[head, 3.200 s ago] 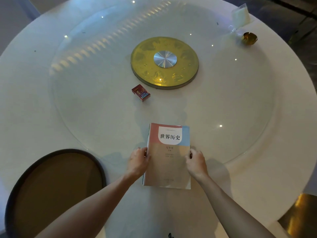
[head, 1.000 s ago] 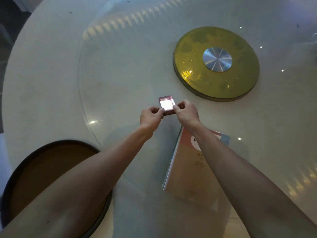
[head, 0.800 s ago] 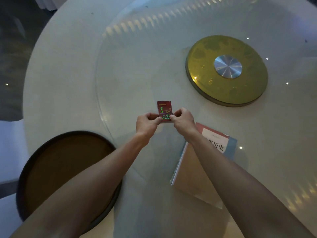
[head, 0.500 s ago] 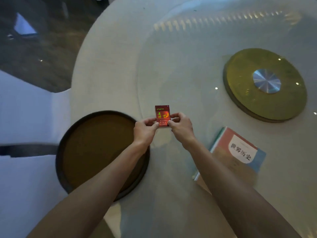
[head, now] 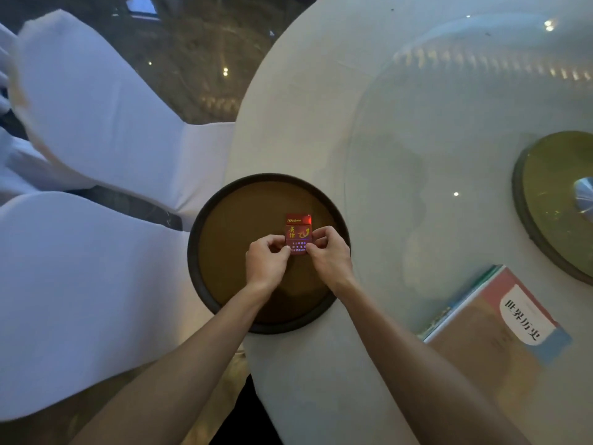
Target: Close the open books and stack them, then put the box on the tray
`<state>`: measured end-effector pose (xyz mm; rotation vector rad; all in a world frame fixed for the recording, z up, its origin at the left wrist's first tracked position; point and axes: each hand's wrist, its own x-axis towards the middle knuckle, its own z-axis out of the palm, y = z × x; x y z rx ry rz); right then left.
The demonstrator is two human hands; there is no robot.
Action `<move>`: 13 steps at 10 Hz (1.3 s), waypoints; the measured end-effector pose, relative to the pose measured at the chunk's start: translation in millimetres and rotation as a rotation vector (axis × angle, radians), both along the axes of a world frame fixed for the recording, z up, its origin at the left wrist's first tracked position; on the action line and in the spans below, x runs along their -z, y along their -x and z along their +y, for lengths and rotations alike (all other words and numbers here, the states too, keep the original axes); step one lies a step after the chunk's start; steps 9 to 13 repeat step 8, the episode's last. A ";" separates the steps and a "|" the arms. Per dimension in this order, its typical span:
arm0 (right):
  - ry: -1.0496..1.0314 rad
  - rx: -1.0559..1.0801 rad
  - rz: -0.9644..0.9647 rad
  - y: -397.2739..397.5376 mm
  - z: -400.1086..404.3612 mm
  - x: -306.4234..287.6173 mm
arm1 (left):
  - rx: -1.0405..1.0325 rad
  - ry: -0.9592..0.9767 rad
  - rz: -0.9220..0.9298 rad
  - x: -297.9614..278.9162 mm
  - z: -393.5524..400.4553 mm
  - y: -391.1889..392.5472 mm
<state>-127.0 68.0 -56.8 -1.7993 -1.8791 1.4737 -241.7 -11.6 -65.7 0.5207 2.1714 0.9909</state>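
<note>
Your left hand (head: 268, 260) and right hand (head: 329, 252) both pinch the lower end of the small red box (head: 298, 231), fingers curled closed on its two sides. You hold it over the round brown tray (head: 231, 220), inside its dark rim; whether it touches the tray floor cannot be told. Nothing else sits in the tray. The closed books (head: 487, 332) lie stacked to your right on the white table (head: 305, 107).

head cam looks steeply down, close over tray (head: 205, 220).
</note>
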 end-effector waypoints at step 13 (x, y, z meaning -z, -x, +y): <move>-0.054 0.027 -0.137 -47.4 -7.9 -25.4 | 0.350 -0.025 0.146 -32.6 14.2 -9.8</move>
